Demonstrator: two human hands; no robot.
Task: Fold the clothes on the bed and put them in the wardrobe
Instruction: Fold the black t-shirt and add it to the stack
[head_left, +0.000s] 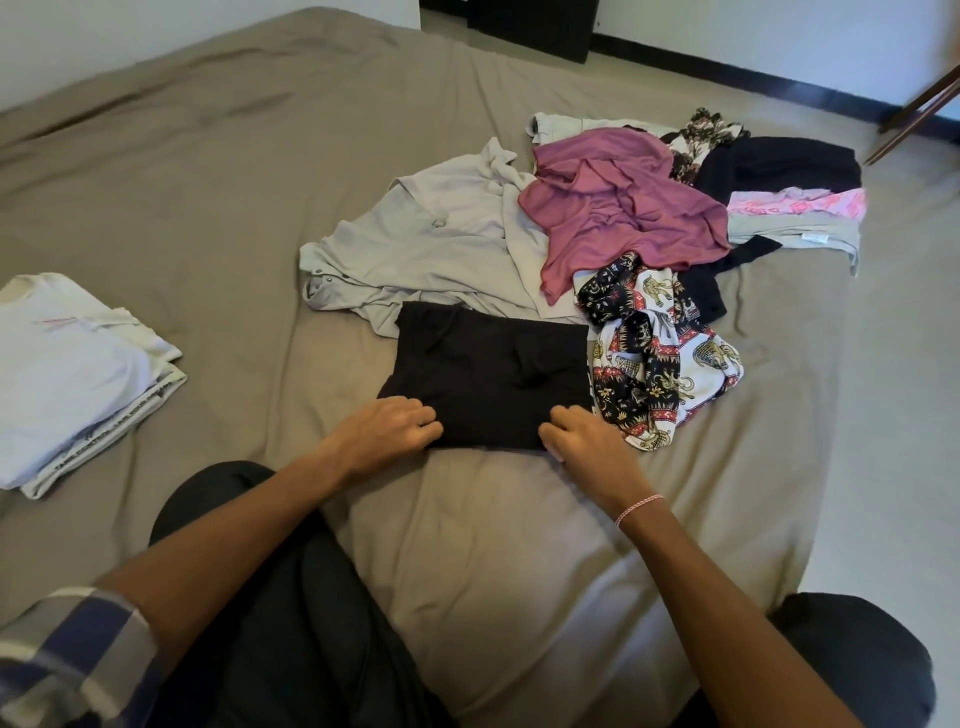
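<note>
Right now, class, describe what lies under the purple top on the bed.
The purple top overlaps the grey shirt, and the elephant-print cloth and a black garment emerge from beneath its edges. How far each runs underneath, and anything else there, is hidden.

Black garment (488, 374), magenta top (618, 208), elephant-print cloth (660, 353), pale grey shirt (441, 244), taupe sheet (208, 197).

Plaid sleeve (78, 649), pink wristband (638, 509), dark trousers (291, 597)
</note>
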